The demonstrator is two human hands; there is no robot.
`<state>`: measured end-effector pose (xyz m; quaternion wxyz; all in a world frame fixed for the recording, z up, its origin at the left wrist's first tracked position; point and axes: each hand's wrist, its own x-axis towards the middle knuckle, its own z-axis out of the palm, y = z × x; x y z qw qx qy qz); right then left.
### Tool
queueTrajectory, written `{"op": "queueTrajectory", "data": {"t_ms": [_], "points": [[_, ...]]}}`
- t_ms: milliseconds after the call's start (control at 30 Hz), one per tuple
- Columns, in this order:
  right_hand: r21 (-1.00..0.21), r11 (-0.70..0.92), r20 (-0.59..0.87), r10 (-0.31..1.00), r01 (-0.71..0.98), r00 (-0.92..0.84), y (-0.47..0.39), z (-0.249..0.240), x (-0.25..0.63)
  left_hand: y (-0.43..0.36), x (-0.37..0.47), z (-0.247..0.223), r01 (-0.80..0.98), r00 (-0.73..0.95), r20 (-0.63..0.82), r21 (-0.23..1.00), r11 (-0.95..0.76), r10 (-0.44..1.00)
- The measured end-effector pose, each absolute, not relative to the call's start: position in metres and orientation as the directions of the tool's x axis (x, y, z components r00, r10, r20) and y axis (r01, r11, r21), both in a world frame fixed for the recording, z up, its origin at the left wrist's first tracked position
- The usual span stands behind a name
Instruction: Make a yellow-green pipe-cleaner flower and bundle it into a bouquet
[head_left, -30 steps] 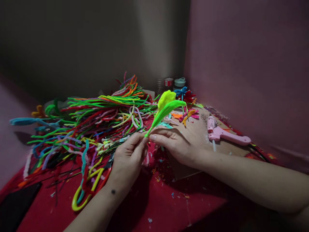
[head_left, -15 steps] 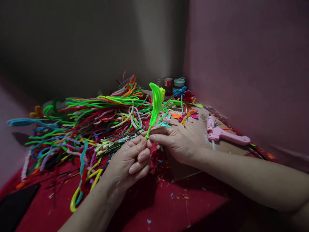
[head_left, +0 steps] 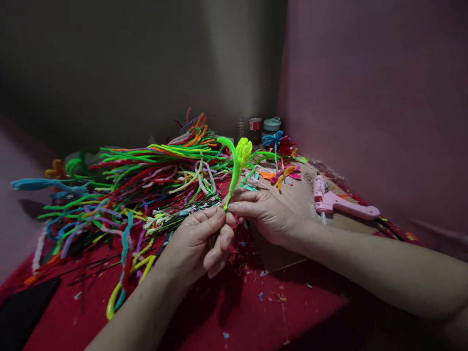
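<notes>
Head view: the left hand (head_left: 199, 239) and right hand (head_left: 261, 212) meet, fingertips pinched on the stem of a green pipe-cleaner flower (head_left: 236, 158), held upright above the red table (head_left: 278, 312). The thin stem could slip or kink; loose pipe cleaners (head_left: 139, 180) lie left.

Upright neon-green pipe-cleaner flower (head_left: 236, 163), stem pinched

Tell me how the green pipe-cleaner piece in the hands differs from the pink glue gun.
The pipe-cleaner piece is neon green and fuzzy; the glue gun is pink and smooth. The piece stands upright, pinched at its base by the left hand and right hand; the gun lies flat, untouched, on the brown board.
</notes>
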<state>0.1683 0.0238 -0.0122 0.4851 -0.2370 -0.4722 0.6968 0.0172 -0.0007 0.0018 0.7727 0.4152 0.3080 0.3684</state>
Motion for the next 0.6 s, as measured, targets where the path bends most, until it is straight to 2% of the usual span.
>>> {"op": "queueTrajectory", "data": {"t_ms": [167,267,400,500,600], "points": [[-0.892,-0.034,0.156,0.913,-0.451,-0.377,0.022,-0.011,0.169,-0.006,0.021,0.005,-0.222,0.46,-0.159,0.932,0.287,0.873],[-0.899,0.047,0.202,0.927,-0.435,-0.316,0.023,-0.012,0.17,-0.009,0.023,0.007,-0.049,0.324,-0.134,0.986,0.158,0.937],[-0.907,0.058,0.192,0.938,-0.416,-0.287,0.023,-0.014,0.168,-0.011,0.028,0.006,0.166,0.155,-0.028,0.986,0.002,0.988],[-0.916,0.051,0.165,0.952,-0.397,-0.259,0.021,-0.013,0.168,-0.011,0.027,0.001,0.318,0.1,0.121,0.936,-0.147,0.988],[-0.929,0.055,0.162,0.949,-0.365,-0.269,0.019,-0.012,0.168,-0.01,0.023,-0.008,0.546,0.128,0.349,0.757,-0.36,0.928]]}}
